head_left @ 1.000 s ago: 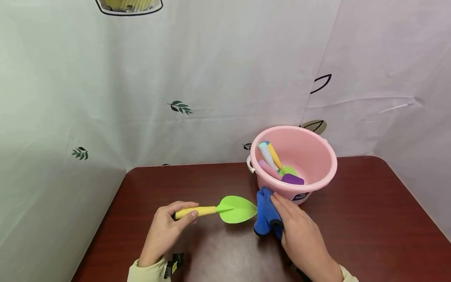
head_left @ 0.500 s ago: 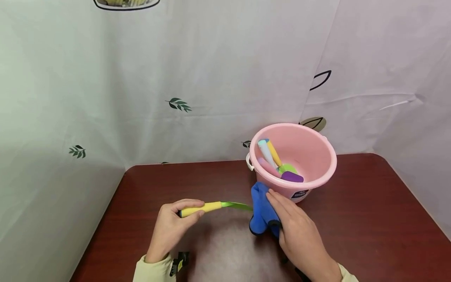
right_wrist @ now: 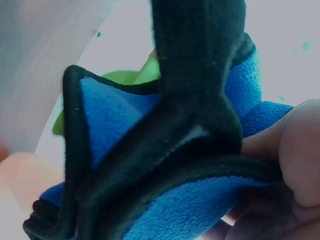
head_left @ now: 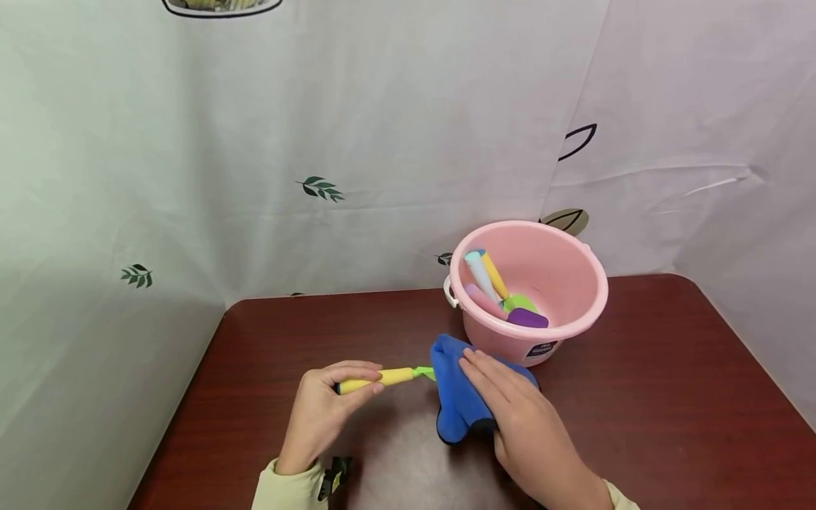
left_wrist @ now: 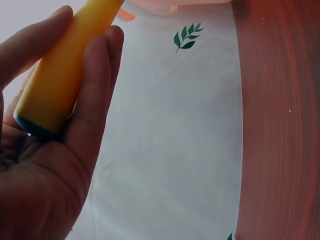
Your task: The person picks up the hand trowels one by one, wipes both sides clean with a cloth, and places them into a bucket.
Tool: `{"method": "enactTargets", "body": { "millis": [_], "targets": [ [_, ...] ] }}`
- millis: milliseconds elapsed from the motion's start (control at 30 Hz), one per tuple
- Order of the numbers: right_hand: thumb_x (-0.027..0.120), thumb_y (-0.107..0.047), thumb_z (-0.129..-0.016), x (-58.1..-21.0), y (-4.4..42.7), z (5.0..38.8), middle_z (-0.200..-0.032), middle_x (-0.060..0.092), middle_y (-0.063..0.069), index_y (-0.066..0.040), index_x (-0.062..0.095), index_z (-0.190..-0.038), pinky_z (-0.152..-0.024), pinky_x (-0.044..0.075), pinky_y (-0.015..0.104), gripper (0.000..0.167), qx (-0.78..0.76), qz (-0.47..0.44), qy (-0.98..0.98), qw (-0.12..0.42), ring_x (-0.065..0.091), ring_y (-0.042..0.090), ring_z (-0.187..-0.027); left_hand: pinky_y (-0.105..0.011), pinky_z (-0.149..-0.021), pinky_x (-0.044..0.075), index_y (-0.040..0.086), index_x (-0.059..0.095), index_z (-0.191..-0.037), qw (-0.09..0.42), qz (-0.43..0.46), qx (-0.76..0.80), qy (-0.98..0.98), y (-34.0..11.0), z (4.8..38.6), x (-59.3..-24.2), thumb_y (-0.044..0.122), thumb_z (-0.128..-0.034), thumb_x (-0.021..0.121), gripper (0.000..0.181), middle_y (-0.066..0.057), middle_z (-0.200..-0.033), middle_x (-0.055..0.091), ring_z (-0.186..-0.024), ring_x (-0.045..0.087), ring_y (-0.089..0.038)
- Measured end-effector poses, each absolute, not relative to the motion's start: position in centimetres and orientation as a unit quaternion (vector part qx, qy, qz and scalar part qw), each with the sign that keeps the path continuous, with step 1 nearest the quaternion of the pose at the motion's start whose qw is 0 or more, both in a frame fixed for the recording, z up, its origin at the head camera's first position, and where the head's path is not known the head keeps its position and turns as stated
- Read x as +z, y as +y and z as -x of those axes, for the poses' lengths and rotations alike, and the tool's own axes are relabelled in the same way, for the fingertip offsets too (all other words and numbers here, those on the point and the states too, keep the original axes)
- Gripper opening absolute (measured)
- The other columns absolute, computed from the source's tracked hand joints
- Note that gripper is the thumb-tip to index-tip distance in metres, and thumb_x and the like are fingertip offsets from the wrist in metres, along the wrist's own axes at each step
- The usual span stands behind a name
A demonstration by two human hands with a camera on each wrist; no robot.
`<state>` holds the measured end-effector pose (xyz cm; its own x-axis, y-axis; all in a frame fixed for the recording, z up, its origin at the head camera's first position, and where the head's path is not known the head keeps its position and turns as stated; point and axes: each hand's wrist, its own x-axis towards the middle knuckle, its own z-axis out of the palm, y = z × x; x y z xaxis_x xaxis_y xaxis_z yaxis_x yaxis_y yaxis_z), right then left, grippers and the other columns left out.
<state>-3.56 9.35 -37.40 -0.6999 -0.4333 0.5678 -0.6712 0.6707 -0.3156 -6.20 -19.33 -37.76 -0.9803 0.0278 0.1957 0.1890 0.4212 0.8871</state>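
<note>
My left hand (head_left: 319,412) pinches the yellow handle of a hand trowel (head_left: 395,376) between thumb and fingers, raised over the table. Seen from the left wrist, the handle (left_wrist: 62,65) lies along the fingers, its dark butt end towards the palm. A blue cloth (head_left: 454,389) with black edging wraps over the trowel's green blade, most of which is hidden in the head view. My right hand (head_left: 529,425) holds that cloth, fingers laid along its top and thumb out of sight. Parts of the green blade (right_wrist: 120,77) show behind the cloth in the right wrist view.
A pink bucket (head_left: 503,343) stands just behind the cloth, near the back edge of the brown table (head_left: 306,333). Inside are a purple tool (head_left: 528,318) with a pink handle, a pale blue handle (head_left: 481,275) and a yellow handle (head_left: 495,275). A pale curtain (head_left: 382,248) hangs behind.
The trowel has turned from blade-face view towards edge-on. My right hand has drawn the cloth leftwards over the blade, covering most of it. My left hand has shifted slightly right.
</note>
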Motion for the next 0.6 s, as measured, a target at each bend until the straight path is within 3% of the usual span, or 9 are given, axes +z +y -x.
{"method": "enactTargets", "body": {
  "millis": [167, 333, 600],
  "targets": [
    [0.052, 0.019, -0.066, -37.5, 8.8, 3.4, -0.150, 0.050, 0.005, -0.007, 0.050, -0.147, -0.118, 0.017, 0.020, 0.085, 0.268, -0.350, -0.867, 0.232, 0.049, 0.025, -0.135, -0.030, -0.074, 0.057, 0.022, 0.082, -0.094, 0.069, 0.065, -0.523, -0.847, -18.8, 6.1, -37.8, 0.009, -0.0738, 0.089, 0.025, 0.013, -0.097, 0.075, -0.089, 0.070, -0.010],
    [0.057, 0.017, -0.070, -38.3, 8.2, 3.5, -0.152, 0.047, 0.005, -0.009, 0.049, -0.148, -0.118, 0.023, 0.025, 0.083, 0.256, -0.381, -0.861, 0.220, 0.048, 0.025, -0.137, -0.028, -0.076, 0.057, 0.023, 0.081, -0.102, 0.055, 0.083, -0.519, -0.849, -18.1, 6.1, -37.8, 0.011, -0.0736, 0.090, 0.032, 0.014, -0.101, 0.074, -0.095, 0.070, -0.009],
    [0.068, 0.005, -0.084, -39.1, 7.6, 3.4, -0.159, 0.038, 0.000, -0.013, 0.044, -0.152, -0.110, 0.040, 0.043, 0.074, 0.208, -0.390, -0.887, 0.130, 0.035, 0.020, -0.146, -0.029, -0.078, 0.058, 0.023, 0.081, -0.100, 0.066, 0.108, -0.540, -0.832, -17.7, 6.0, -37.9, 0.010, -0.0738, 0.089, 0.030, 0.013, -0.101, 0.074, -0.099, 0.071, -0.011]
  ]
}}
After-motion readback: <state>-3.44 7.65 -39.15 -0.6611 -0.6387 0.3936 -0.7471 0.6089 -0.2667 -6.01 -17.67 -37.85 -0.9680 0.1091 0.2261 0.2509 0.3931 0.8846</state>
